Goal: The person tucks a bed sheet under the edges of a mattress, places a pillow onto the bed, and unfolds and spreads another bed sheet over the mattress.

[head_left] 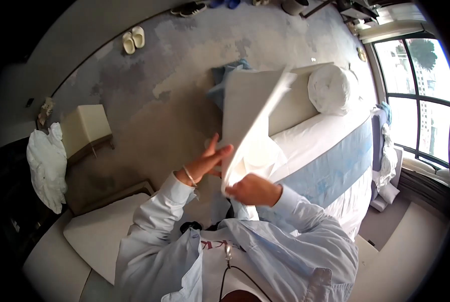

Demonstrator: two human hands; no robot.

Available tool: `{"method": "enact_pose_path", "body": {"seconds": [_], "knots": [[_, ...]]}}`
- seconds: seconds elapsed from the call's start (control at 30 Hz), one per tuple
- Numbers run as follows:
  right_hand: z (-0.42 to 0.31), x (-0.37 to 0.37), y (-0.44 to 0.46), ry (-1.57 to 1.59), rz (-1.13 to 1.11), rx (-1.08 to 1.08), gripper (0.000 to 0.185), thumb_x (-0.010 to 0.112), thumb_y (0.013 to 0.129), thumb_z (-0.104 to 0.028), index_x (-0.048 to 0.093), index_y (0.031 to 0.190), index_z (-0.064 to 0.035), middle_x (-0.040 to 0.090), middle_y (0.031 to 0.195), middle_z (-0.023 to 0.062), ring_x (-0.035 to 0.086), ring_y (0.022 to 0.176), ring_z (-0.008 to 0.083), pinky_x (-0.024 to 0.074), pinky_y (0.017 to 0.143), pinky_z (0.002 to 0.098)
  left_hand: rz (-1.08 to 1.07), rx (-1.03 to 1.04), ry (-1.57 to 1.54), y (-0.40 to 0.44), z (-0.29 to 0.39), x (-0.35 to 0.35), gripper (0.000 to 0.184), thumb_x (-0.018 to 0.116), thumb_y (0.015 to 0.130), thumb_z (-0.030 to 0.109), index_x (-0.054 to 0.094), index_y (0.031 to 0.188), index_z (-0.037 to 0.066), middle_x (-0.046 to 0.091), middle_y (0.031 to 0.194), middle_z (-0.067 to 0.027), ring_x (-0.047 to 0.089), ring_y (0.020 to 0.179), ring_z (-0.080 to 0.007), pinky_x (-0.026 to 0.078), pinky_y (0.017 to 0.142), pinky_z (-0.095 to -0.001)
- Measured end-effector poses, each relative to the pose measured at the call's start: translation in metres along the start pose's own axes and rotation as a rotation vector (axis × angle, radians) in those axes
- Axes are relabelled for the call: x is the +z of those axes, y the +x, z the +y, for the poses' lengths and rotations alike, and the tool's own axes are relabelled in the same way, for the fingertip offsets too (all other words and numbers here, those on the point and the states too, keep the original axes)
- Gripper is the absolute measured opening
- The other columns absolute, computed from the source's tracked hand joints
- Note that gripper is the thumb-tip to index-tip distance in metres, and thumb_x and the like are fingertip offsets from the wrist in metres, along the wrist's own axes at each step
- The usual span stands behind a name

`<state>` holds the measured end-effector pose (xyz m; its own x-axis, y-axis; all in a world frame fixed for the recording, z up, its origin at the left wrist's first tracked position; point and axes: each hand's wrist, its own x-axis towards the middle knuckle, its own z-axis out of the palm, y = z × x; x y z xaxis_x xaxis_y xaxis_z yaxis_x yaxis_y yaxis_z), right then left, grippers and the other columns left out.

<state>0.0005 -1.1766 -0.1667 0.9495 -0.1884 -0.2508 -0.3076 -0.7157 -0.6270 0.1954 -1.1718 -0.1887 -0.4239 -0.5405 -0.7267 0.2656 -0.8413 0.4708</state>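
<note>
A large white cloth, partly smeared by motion, rises in front of me over the near end of the bed. My left hand lies against its left edge, with thumb and fingers spread apart. Closed around the cloth's lower corner is my right hand. Behind the cloth, a blue fabric piece shows at its left. White bedding and a light blue bed runner lie to the right.
A rolled white duvet rests on the bed's far part. At the left stand a cream chair and a white bundle. Pale slippers are on the carpet near the wall. Windows are at the right.
</note>
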Motion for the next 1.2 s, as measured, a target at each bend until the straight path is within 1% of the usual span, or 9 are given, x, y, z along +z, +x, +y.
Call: {"method": "enact_pose_path", "body": {"seconds": [0.1, 0.2, 0.47, 0.6, 0.7, 0.8, 0.97, 1.07, 1.2], "knots": [[-0.053, 0.012, 0.013, -0.131, -0.097, -0.133, 0.008, 0.057, 0.066, -0.010, 0.053, 0.072, -0.0059, 0.056, 0.054, 0.0088, 0.060, 0.053, 0.0258, 0.0462, 0.048, 0.0352, 0.218, 0.258, 0.167, 0.005, -0.061, -0.022, 0.098, 0.065, 0.073, 0.048, 0.008, 0.138, 0.001, 0.047, 0.118, -0.0157, 0.053, 0.103, -0.0249, 0.052, 0.072, -0.0365], [-0.106, 0.010, 0.029, -0.307, -0.058, -0.179, 0.008, 0.057, 0.067, -0.011, 0.053, 0.073, -0.0078, 0.056, 0.054, 0.0072, 0.060, 0.053, 0.0235, 0.0460, 0.048, 0.0332, 0.272, 0.255, -0.229, -0.038, -0.113, -0.065, 0.040, 0.055, 0.074, 0.017, 0.050, 0.107, -0.005, 0.059, 0.093, -0.0139, 0.062, 0.078, -0.0241, 0.054, 0.061, -0.0349], [-0.272, 0.058, 0.104, -0.402, -0.187, -0.552, 0.013, 0.056, 0.069, -0.008, 0.053, 0.082, -0.0080, 0.056, 0.058, 0.0083, 0.060, 0.054, 0.0247, 0.0464, 0.048, 0.0345, 0.805, 0.790, -0.486, -0.252, -0.269, -0.111, 0.030, 0.051, 0.083, 0.009, 0.052, 0.112, 0.001, 0.060, 0.096, -0.0041, 0.058, 0.083, -0.0120, 0.048, 0.070, -0.0260], [-0.348, 0.076, 0.145, 0.068, -0.383, -0.758, 0.022, 0.062, 0.067, -0.010, 0.057, 0.089, -0.0107, 0.058, 0.065, 0.0101, 0.059, 0.060, 0.0294, 0.0463, 0.053, 0.0373, 1.094, 0.999, -0.397, -0.352, -0.323, -0.093, 0.024, 0.049, 0.086, 0.008, 0.052, 0.109, 0.002, 0.057, 0.088, 0.0020, 0.049, 0.077, -0.0038, 0.041, 0.066, -0.0210], [-0.394, 0.093, 0.176, -0.157, -0.381, -0.801, 0.025, 0.063, 0.067, -0.011, 0.058, 0.092, -0.0116, 0.059, 0.070, 0.0107, 0.059, 0.063, 0.0293, 0.0468, 0.055, 0.0361, 1.171, 1.115, -0.612, -0.417, -0.343, -0.081, 0.024, 0.048, 0.088, 0.012, 0.047, 0.110, 0.003, 0.057, 0.074, -0.0032, 0.049, 0.045, -0.0095, 0.045, 0.038, -0.0220], [-0.450, 0.111, 0.191, -0.003, -0.587, -0.957, 0.036, 0.064, 0.068, -0.013, 0.056, 0.103, -0.0139, 0.061, 0.073, 0.0100, 0.059, 0.065, 0.0299, 0.0474, 0.057, 0.0363, 1.393, 1.171, -0.674, -0.483, -0.368, -0.041, 0.021, 0.048, 0.089, 0.012, 0.049, 0.107, 0.002, 0.057, 0.071, -0.0027, 0.049, 0.043, -0.0064, 0.038, 0.035, -0.0179], [-0.548, 0.217, 0.173, 0.298, -0.721, -1.473, 0.031, 0.064, 0.069, -0.015, 0.053, 0.098, -0.0093, 0.060, 0.080, 0.0094, 0.060, 0.073, 0.0302, 0.0473, 0.064, 0.0400, 2.066, 1.374, -0.853, -0.535, -0.459, 0.010, 0.012, 0.055, 0.083, 0.003, 0.056, 0.096, 0.002, 0.056, 0.073, 0.0010, 0.052, 0.064, -0.0051, 0.043, 0.056, -0.0192], [-0.580, 0.269, 0.150, 0.172, -1.041, -1.319, 0.022, 0.053, 0.081, -0.017, 0.044, 0.101, -0.0110, 0.056, 0.084, 0.0088, 0.058, 0.067, 0.0284, 0.0456, 0.057, 0.0397, 2.393, 1.232, -1.080, -0.561, -0.583, 0.055, 0.021, 0.055, 0.085, 0.009, 0.055, 0.104, -0.001, 0.059, 0.087, -0.0048, 0.056, 0.078, -0.0111, 0.046, 0.071, -0.0230], [-0.562, 0.323, 0.149, -0.016, -1.152, -1.693, 0.023, 0.050, 0.077, -0.003, 0.053, 0.099, -0.0102, 0.058, 0.089, 0.0034, 0.058, 0.081, 0.0217, 0.0465, 0.069, 0.0348, 2.808, 0.853, -1.080, -0.548, -0.686, 0.129, 0.040, 0.056, 0.084, 0.007, 0.048, 0.122, 0.000, 0.062, 0.099, -0.0091, 0.057, 0.086, -0.0120, 0.046, 0.077, -0.0226]]}}
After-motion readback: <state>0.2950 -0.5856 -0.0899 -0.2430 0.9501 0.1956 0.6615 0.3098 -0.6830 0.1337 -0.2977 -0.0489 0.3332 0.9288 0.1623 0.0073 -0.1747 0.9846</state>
